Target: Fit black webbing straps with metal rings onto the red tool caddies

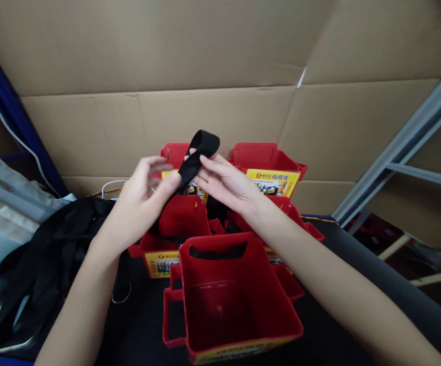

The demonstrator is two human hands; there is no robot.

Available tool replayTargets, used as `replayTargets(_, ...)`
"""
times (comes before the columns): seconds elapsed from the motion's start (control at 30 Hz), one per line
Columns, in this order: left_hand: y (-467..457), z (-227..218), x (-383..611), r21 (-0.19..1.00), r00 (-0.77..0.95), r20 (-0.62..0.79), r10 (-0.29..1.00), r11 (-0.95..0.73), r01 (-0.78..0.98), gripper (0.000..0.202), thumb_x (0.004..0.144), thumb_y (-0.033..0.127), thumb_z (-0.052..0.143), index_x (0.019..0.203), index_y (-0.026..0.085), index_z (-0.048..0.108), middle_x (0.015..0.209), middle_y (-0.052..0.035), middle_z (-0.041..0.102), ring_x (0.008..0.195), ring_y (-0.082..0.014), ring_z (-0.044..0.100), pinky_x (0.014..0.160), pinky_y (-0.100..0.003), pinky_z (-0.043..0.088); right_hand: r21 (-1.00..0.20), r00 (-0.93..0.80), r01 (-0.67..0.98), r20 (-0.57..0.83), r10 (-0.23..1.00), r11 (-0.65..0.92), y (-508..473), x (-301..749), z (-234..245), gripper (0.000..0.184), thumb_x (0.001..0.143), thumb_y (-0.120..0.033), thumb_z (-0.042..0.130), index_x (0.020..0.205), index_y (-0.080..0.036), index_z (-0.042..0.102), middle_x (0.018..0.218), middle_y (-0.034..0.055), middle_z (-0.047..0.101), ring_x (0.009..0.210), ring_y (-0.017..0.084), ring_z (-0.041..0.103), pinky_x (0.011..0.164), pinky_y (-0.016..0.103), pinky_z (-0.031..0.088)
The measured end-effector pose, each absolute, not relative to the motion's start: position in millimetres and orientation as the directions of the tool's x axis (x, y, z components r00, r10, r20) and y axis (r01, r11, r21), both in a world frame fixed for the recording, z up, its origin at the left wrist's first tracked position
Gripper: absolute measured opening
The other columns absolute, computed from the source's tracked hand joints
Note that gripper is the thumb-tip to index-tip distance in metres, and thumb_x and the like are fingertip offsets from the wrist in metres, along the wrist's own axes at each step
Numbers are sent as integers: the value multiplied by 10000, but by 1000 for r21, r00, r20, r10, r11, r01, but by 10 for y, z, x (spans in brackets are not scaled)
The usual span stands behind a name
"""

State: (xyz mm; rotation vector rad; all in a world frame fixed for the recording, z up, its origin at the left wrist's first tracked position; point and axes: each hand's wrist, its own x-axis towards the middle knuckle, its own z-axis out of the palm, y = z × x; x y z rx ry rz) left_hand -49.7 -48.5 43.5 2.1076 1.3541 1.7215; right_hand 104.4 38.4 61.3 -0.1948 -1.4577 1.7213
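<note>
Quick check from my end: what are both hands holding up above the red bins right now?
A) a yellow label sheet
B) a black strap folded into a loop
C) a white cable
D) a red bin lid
B: the left hand pinches the lower end of the black strap and the right hand steadies it, its top curled into a loop above the red bins.
</note>
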Motion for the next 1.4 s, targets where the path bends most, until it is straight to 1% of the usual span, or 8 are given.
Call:
replayTargets(0.13,-495,409,-555,409,75,571,817,-363,837,39,682,181,617,690,195,581,618,-23,577,532,-163,539,506,-245,396,-891,-576,-369,443,687,265,405,1017,612,251,842,-179,388,1063,-224,498,1228,17,524,1153,133,468,958,317,414)
replayTargets(0.27,-362,338,-734,384,64,527,847,-305,872,256,636,114,609,424,187,485,392,17,442,339,-106,392,369,-217,260,-817,-446,-236,572,688,527,478,1193,710,294,869,-259,303,1084,-237,502,1153,18,558,1133,154,477,934,356,418)
replayTargets(0.47,-327,283,-1058,631,62,187,980,-168,757,144,667,205,610,524,188,598,436,5,566,298,-124,481,301,-199,279,-608,-142,-15,787,601,794,771,1835,953,455,903,-459,131,1295,-325,319,1167,25,544,1225,191,381,913,380,401)
replayTargets(0.6,-382,376,-948,449,191,321,928,-326,832,310,607,312,708,906,242,673,857,-45,685,743,-211,636,621,-260,482,-579,-247,-98,802,544,810,663,1827,912,506,893,-505,38,1335,-323,203,1244,30,494,1172,184,448,893,342,417)
replayTargets(0.73,-315,473,-393,628,268,469,841,-531,568,656,577,319,742,1188,233,520,1207,-70,554,1110,-251,505,930,-342,402,-615,-461,-137,734,500,777,362,1437,808,568,901,-500,7,1269,-263,369,1111,29,579,1101,168,509,895,302,423)
replayTargets(1.0,7,574,-85,816,257,492,832,-544,195,193,815,279,504,900,143,610,502,2,574,406,-105,529,452,-199,434,-490,-700,68,597,392,869,488,1531,606,491,899,-503,230,1263,-244,433,1322,30,432,1208,171,396,991,347,341)
replayTargets(1.2,193,437,-371,755,-237,631,739,-515,405,74,658,114,600,687,156,547,641,1,593,605,-102,582,531,-155,437,-292,-751,455,382,538,841,740,1710,277,483,747,-388,593,1177,-185,508,1154,103,567,1018,214,541,880,385,401)
replayTargets(1.4,224,311,-154,891,-53,452,890,-454,-28,95,678,58,517,691,148,487,585,21,527,506,-74,520,557,-196,458,-394,-626,494,457,631,775,830,1725,452,229,733,-299,590,893,-137,613,877,44,637,806,149,570,745,288,419)
